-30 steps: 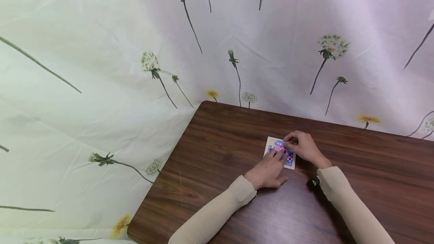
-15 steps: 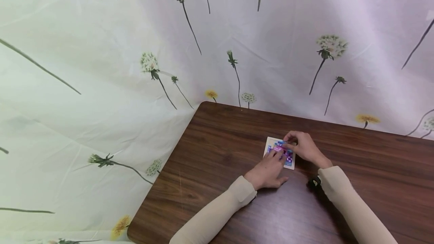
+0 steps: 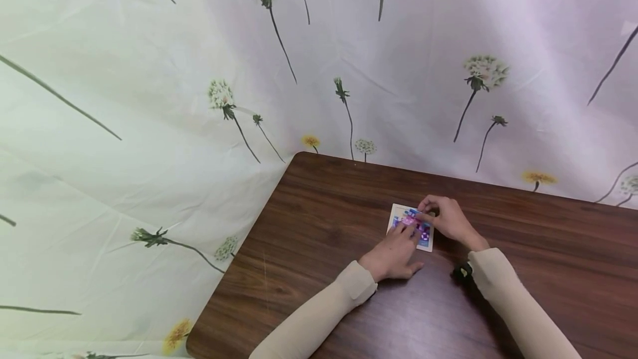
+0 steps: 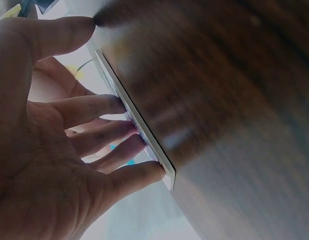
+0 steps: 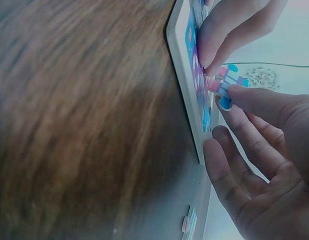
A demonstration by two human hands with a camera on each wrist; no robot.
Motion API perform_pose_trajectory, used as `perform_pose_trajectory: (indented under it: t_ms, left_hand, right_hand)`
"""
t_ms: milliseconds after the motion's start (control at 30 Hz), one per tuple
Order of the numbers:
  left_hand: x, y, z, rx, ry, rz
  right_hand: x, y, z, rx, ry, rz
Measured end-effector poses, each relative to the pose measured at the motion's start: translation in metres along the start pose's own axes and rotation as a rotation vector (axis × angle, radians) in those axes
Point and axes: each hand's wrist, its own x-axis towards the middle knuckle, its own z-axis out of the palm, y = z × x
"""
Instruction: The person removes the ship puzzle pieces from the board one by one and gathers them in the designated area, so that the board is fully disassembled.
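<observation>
A small jigsaw puzzle (image 3: 425, 241) in a pale flat tray, printed in blue, purple and pink, lies on the brown table. My left hand (image 3: 396, 251) rests on its near left part with fingers extended and fingertips touching the picture; the thumb is spread away. At the far right corner, my right hand (image 3: 447, 219) pinches a jigsaw piece (image 5: 226, 86) between thumb and index finger. Pink, white and blue, the piece is tilted up off the picture in the right wrist view. The other right fingers are bent beside the tray's edge. My left fingers hide part of the picture.
The wood-grain table (image 3: 319, 204) has a rounded far left corner. Behind and left of it hangs a white cloth (image 3: 399, 71) printed with dandelions. A small pale flat object (image 5: 189, 225) lies farther along the table in the right wrist view.
My right fingers have shifted slightly with the piece at the tray's far right corner. The left hand and the tray stay in place; the head view has tilted up a little.
</observation>
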Motion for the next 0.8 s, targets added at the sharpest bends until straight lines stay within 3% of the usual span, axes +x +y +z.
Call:
perform_pose_trajectory:
  t_ms: [500,800]
  left_hand:
    - [-0.001,0.001,-0.004,-0.060,-0.023,-0.012]
    - [-0.001,0.001,-0.006,-0.058,-0.034,-0.021]
  right_hand:
    - [-0.007,0.007,-0.014,-0.010,0.045,0.000]
    - [-0.014,0.011,-0.020,0.071,0.028,0.002]
